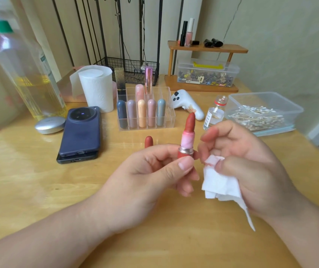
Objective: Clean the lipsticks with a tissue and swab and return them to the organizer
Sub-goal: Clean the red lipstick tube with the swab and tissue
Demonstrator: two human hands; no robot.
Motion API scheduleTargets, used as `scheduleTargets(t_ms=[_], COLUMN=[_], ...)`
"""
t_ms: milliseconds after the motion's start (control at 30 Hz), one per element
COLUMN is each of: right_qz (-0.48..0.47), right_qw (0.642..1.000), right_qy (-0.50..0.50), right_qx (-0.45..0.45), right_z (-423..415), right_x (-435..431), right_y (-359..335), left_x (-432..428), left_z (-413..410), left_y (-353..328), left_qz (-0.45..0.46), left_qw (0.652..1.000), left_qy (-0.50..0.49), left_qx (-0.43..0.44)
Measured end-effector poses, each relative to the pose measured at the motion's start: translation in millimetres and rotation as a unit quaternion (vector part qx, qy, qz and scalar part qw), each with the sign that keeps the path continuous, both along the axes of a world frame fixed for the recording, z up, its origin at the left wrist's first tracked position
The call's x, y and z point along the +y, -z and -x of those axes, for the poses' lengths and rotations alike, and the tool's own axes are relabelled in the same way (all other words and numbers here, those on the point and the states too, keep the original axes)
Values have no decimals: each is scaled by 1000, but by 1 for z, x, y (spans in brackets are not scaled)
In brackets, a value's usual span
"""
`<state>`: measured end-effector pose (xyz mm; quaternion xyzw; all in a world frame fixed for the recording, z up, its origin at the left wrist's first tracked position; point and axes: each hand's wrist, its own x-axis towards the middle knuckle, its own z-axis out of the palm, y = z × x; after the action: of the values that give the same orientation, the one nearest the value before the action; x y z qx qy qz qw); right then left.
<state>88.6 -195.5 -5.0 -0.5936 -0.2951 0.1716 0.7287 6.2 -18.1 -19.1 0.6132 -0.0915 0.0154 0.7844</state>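
Left hand: On my feed the left hand (154, 175) grips the open lipstick (188, 136) by its red base, thumb across the front and fingers curled behind.
Lipstick: It is upright above the table (38, 180), with the brick-red bullet wound out above a pink marbled sleeve and a silver ring.
Right hand: The right hand (251, 165) pinches a folded white tissue (220, 182) between thumb and fingers, just beside the lipstick's base; I cannot tell whether they touch.
Tissue: I see a faint pink stain at the pinched corner, and a loose tail hangs downward.
Cap: A red cap (148, 141) stands on the table behind the left hand, in front of the organizer (147, 129).
Organizer: It is clear and compartmented, beyond the hands. Five capsule lipsticks fill the front row, with three taller tubes behind.
Swabs: They lie in a clear tub (294, 109) at the right, beside a small open glass bottle (213, 113).
Left side: I make out two stacked phones (81, 130), a tissue roll (96, 89) and a silver compact (49, 125).
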Motion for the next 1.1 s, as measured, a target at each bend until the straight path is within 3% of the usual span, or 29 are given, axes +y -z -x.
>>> scheduleTargets(t_ms=[100, 400, 733, 967, 1100], right_qz=[-34, 9, -7, 61, 39], right_qw=[998, 998, 999, 992, 994], right_qy=[-51, 40, 25, 69, 50], right_qx=[2, -46, -35, -92, -92], right_z=[11, 24, 24, 16, 19], right_x=[6, 17, 16, 14, 14], right_y=[-1, -3, -9, 1, -4], left_x=[-1, -6, 1, -1, 1], left_z=[0, 5, 5, 3, 4], left_y=[1, 1, -7, 3, 4], left_qz=[-44, -97, -156, -186, -178], left_qw=[999, 985, 987, 966, 975], left_qy=[-26, -145, 7, -178, -132], left_qx=[-13, 2, -30, -13, -25])
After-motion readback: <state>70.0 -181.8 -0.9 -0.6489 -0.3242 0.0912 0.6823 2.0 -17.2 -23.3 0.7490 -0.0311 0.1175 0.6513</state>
